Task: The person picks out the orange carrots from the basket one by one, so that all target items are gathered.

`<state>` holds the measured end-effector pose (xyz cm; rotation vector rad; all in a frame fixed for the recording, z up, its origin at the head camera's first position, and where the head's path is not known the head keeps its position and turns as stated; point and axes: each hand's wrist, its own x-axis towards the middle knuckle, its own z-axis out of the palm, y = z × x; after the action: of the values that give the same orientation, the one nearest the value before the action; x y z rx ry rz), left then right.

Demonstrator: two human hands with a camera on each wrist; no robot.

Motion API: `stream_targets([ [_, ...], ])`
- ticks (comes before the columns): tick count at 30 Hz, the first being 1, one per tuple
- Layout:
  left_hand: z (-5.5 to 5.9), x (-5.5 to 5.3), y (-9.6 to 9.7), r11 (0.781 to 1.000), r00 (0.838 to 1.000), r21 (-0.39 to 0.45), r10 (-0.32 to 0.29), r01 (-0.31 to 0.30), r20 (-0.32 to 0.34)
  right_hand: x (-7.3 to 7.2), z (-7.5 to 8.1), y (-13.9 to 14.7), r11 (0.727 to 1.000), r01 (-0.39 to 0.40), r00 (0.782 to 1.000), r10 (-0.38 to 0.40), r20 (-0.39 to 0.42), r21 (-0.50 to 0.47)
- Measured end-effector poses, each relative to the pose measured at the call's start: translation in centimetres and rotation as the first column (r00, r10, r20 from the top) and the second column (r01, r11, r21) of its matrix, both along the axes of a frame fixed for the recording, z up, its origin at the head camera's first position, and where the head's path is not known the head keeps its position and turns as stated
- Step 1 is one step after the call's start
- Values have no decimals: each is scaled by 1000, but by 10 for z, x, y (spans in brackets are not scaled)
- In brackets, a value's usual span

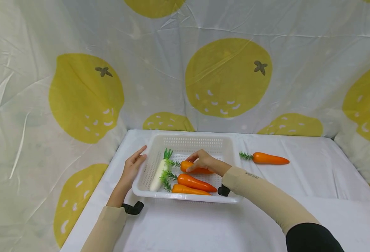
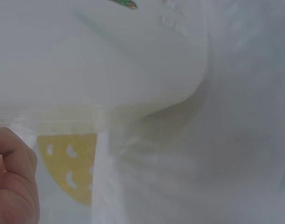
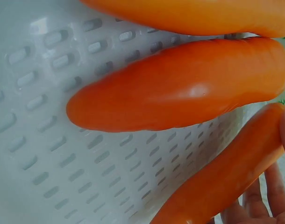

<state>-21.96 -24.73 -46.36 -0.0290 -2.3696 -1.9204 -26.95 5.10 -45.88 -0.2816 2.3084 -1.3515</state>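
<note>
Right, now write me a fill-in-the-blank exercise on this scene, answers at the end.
1. The fingers of the right hand hold an orange ____ in the white basket.
2. The white radish lies along the basket's ____ side.
3. Counting the held one, the basket contains ____ carrots.
4. A further carrot lies outside the basket, to its ____.

Missing words: carrot; left; three; right.
</note>
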Motion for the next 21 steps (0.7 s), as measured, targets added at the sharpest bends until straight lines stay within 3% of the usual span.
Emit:
stream_targets([
  [8, 0, 0, -1, 1000, 1000, -2, -12, 12, 9, 2, 14, -1, 998, -61, 997, 60, -56, -11],
  [14, 0, 0, 0, 1000, 1000, 8, -12, 12, 15, 7, 24, 3, 997, -80, 996, 80, -49, 0],
  [21, -2, -4, -2, 1000, 1000, 14, -25, 25, -12, 11, 50, 12, 992, -118, 992, 116, -38, -36],
])
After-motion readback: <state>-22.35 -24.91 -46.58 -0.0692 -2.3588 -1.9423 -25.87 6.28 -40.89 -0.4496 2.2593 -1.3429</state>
